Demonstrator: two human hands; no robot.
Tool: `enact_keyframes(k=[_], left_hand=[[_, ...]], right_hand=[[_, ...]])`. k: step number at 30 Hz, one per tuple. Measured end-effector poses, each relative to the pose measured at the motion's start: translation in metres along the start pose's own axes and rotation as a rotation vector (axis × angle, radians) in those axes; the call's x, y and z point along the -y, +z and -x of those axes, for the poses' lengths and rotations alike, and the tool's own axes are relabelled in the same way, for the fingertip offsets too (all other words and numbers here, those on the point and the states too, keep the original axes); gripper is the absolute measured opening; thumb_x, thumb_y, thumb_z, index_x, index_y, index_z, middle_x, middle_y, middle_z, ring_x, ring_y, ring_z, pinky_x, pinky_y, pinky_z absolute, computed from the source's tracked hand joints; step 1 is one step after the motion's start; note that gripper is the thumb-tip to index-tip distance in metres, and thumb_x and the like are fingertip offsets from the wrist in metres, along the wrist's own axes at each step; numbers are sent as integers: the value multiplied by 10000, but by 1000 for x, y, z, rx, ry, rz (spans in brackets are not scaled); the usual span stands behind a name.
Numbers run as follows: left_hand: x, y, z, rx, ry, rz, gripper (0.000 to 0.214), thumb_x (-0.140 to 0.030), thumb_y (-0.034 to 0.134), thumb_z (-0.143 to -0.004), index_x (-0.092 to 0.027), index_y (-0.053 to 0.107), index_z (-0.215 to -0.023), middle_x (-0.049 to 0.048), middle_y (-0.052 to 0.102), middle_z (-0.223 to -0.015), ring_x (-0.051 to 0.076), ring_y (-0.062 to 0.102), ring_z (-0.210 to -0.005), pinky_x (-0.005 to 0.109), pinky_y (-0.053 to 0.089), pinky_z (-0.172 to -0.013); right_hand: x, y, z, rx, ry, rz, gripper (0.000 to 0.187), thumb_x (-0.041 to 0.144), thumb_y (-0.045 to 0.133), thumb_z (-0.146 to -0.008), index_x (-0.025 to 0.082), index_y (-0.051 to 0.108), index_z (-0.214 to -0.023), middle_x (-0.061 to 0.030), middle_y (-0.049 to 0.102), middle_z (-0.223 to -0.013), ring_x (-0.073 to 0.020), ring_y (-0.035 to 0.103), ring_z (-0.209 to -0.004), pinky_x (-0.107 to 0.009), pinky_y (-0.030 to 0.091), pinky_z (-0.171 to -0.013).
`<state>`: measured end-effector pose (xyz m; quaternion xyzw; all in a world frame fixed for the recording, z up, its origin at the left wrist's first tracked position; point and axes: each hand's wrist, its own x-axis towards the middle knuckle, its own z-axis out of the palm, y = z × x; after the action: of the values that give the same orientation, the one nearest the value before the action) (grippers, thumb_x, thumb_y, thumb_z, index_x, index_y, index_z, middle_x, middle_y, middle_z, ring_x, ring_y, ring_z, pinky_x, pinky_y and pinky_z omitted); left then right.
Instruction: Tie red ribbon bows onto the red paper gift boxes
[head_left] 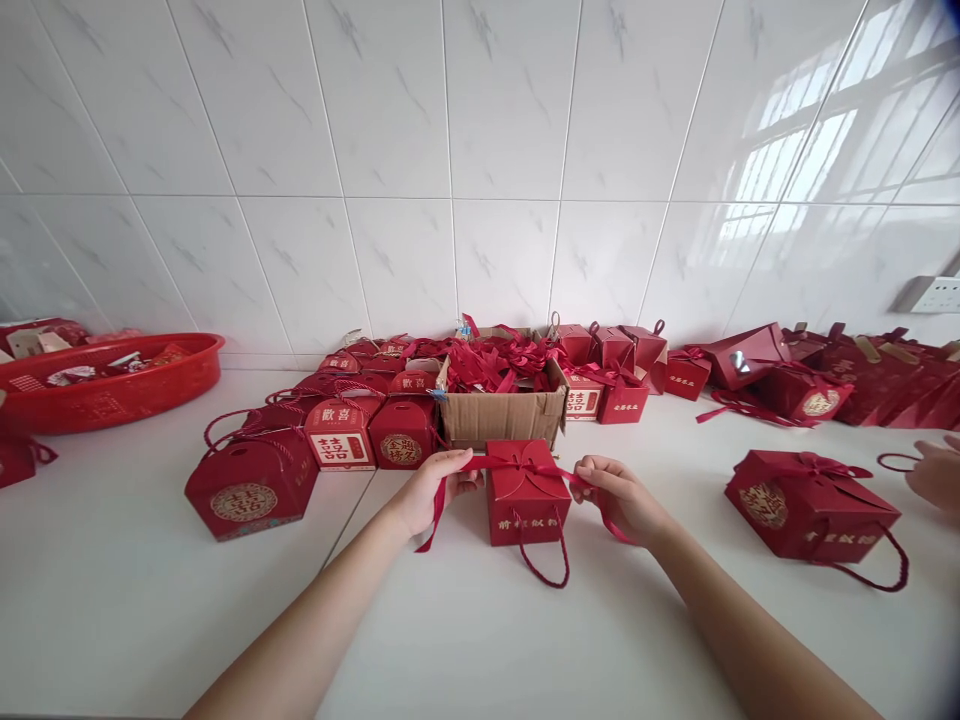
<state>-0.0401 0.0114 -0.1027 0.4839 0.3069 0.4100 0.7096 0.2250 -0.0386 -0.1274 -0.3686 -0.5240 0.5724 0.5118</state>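
A red gift box (pixel 525 510) with petal-like top flaps stands upright on the white counter between my hands. Across its top runs a red ribbon (pixel 484 463), crossed at the middle of the lid. My left hand (pixel 442 490) pinches one end at the box's left, with a tail hanging below the fingers. At the right side my right hand (pixel 615 495) grips the other end, its loose tail curving down to the counter. The box's twisted cord handle (pixel 546 580) droops over the front onto the counter.
Behind the box, a cardboard carton (pixel 501 418) holds many red ribbons. Decorated red boxes (pixel 251 485) cluster to its left, others to its right. A red plastic basket (pixel 135 390) sits far left. Another person's hand (pixel 937 470) is at the right edge, near a ribboned box (pixel 814 510).
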Motion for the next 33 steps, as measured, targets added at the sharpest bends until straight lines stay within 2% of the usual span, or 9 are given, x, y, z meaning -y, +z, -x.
enact_keyframes(k=[6, 10, 13, 16, 19, 22, 25, 30, 33], left_hand=[[5, -2, -1, -55, 36, -79, 257, -377, 626, -735, -161, 570, -608, 28, 567, -657, 163, 561, -661, 294, 450, -683], [2, 2, 3, -93, 80, -221, 265, -391, 640, -731, -166, 569, -611, 35, 593, -682, 185, 577, -700, 303, 439, -707], [0, 4, 6, -170, 162, -339, 215, -385, 692, -721, -185, 620, -745, 29, 640, -809, 210, 586, -880, 301, 414, -827], [3, 7, 7, -159, 206, -394, 344, -420, 690, -744, -216, 629, -1015, 52, 643, -1110, 237, 542, -1115, 323, 377, -961], [8, 8, 7, -35, 151, -393, 523, -437, 668, -776, -231, 538, -1238, 82, 574, -1301, 257, 509, -1222, 366, 365, -1027], [10, 8, 8, 13, 118, -386, 573, -419, 655, -798, -246, 479, -1315, 71, 516, -1382, 247, 450, -1296, 370, 338, -1070], [9, 9, 8, 34, 108, -366, 611, -406, 646, -811, -251, 435, -1363, 73, 491, -1408, 244, 433, -1312, 379, 331, -1082], [4, 17, 11, 13, 64, -326, 635, -384, 670, -789, -248, 442, -1366, 69, 512, -1391, 252, 453, -1297, 390, 319, -1096], [3, 21, 14, 10, 51, -315, 607, -362, 666, -790, -247, 464, -1350, 60, 492, -1410, 262, 419, -1322, 403, 310, -1103]], right_hand=[[-11, 9, -1, 31, 64, -68, 433, 593, 549, -822, 196, 511, -652, 2, 509, -643, -131, 460, -599, -277, 382, -613], [-12, 11, 0, 9, 91, -54, 468, 626, 528, -819, 195, 506, -640, 6, 528, -637, -128, 491, -596, -263, 409, -604], [-10, 15, 2, -32, 67, 33, 391, 605, 549, -818, 217, 559, -773, -2, 590, -761, -145, 562, -691, -271, 458, -663], [-8, 18, 3, -92, -29, 120, 375, 570, 607, -796, 294, 567, -1046, -27, 604, -1082, -180, 602, -908, -317, 494, -793], [-6, 16, 5, -43, -97, 134, 491, 513, 618, -818, 355, 491, -1266, -39, 451, -1384, -222, 516, -1177, -386, 441, -971], [-3, 12, 7, 120, -118, 139, 579, 438, 634, -834, 381, 410, -1364, -25, 374, -1465, -239, 388, -1316, -416, 396, -1036], [-1, 10, 9, 199, -106, 218, 632, 402, 660, -822, 381, 379, -1388, -33, 380, -1464, -250, 354, -1342, -436, 392, -1040], [-1, 7, 9, 172, -158, 342, 610, 395, 676, -808, 399, 411, -1358, -11, 255, -1525, -252, 287, -1377, -435, 364, -1061], [-1, 6, 9, 192, -172, 347, 602, 384, 680, -807, 385, 412, -1346, -21, 273, -1517, -245, 287, -1381, -446, 332, -1083]])
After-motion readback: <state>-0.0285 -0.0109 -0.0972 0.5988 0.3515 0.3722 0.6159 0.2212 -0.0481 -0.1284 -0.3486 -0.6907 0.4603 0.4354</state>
